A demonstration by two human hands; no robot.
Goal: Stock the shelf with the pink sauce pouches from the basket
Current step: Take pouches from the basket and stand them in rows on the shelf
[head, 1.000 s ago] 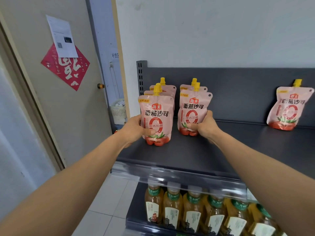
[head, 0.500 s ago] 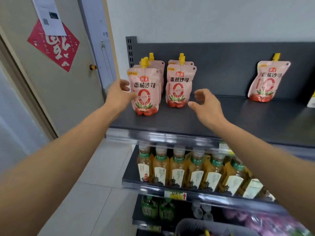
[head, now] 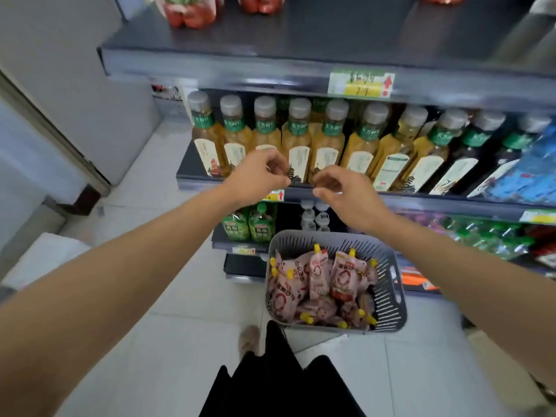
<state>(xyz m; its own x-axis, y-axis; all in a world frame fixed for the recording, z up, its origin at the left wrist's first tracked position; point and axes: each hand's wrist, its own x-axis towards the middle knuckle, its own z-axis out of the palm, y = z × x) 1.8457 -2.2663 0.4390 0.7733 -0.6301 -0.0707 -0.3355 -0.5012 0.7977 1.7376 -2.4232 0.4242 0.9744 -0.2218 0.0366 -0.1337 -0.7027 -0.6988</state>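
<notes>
Your right hand (head: 343, 194) hangs in the air in front of the row of bottles (head: 301, 139), with the fingers loosely curled and gripping nothing. Your left hand (head: 255, 176) is just beside it, also loose and empty. The pouches (head: 316, 281) lie in the basket (head: 394, 284) on the floor, below both hands, closer to your feet and a little to the right. So the right hand is the nearer one, almost straight above the basket.

The pouches are in a heap and do not all point one way. The upper ones lean with the long axis running away from you and the yellow spout at the far, upper end. Some at the near wall point the spout toward you. I judge an upper pouch easier to take. The shelf (head: 301, 34) to fill is above the bottles.
</notes>
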